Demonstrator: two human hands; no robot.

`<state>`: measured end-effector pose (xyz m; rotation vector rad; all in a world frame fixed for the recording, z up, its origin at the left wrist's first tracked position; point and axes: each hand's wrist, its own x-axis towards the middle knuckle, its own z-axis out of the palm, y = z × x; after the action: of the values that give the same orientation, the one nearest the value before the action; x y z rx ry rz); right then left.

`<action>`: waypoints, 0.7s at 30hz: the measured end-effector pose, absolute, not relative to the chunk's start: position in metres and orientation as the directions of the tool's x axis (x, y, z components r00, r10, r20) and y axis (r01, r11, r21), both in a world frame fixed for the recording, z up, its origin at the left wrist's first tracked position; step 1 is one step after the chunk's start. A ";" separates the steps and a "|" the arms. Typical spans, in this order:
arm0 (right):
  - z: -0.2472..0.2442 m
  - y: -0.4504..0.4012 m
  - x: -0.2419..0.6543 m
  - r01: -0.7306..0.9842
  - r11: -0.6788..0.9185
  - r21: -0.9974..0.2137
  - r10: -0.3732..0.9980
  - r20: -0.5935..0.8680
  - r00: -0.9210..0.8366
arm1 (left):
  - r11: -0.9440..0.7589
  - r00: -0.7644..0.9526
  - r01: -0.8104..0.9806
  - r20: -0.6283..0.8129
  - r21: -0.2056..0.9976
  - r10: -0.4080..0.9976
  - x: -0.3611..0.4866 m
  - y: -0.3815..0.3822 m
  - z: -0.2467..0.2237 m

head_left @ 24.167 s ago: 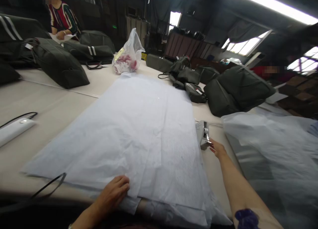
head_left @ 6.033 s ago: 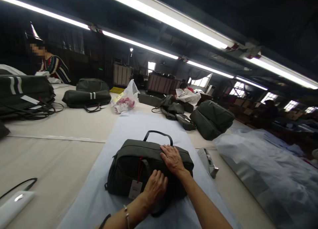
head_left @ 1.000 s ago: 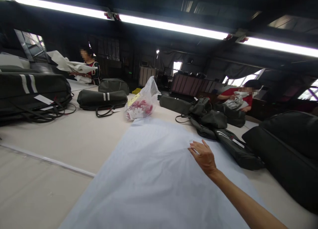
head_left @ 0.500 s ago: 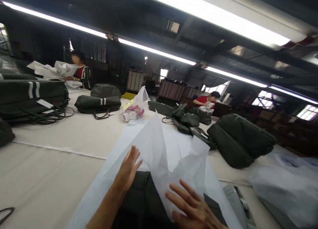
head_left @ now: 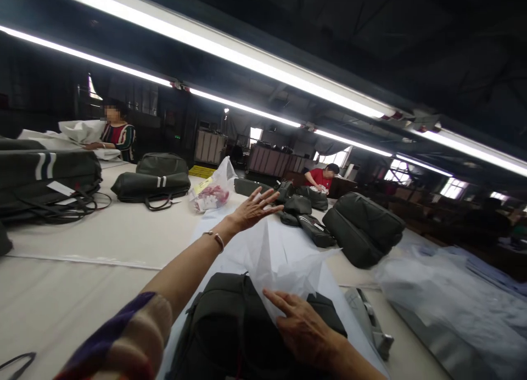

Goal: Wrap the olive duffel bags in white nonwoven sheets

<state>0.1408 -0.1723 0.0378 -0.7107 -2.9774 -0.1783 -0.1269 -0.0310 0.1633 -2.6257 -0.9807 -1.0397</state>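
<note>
Paper (head_left: 265,262) rises above a dark bag (head_left: 218,314). Left hand (head_left: 253,211), fingers splayed, hovers beyond it; right hand (head_left: 303,326) touches paper, grip unclear.

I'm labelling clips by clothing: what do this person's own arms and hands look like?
The left hand and right hand are gloveless. A slim silver bracelet circles the left wrist; a purple, beige and red sleeve ends farther up. The right forearm shows no sleeve.

Nearest dark bag (head_left: 218,319), cropped below
</note>
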 end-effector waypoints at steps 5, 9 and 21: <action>0.037 -0.176 0.138 0.516 0.853 0.084 0.510 0.085 -0.856 | -0.837 0.688 0.547 0.579 -0.018 0.437 -0.114 -0.030 0.164; 0.040 -0.184 0.141 0.531 0.846 0.043 0.517 0.175 -0.838 | -0.807 0.642 0.590 0.610 -0.008 0.463 -0.135 -0.047 0.161; 0.121 -0.149 0.189 0.764 0.568 0.306 0.608 0.469 -0.640 | -0.538 0.648 0.739 0.647 -0.406 0.402 -0.202 -0.191 0.126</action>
<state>0.1886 -0.1486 0.1212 -1.1264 -2.4928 -0.7058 -0.2019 -0.1911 0.1265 -2.1890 -0.8825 -0.6424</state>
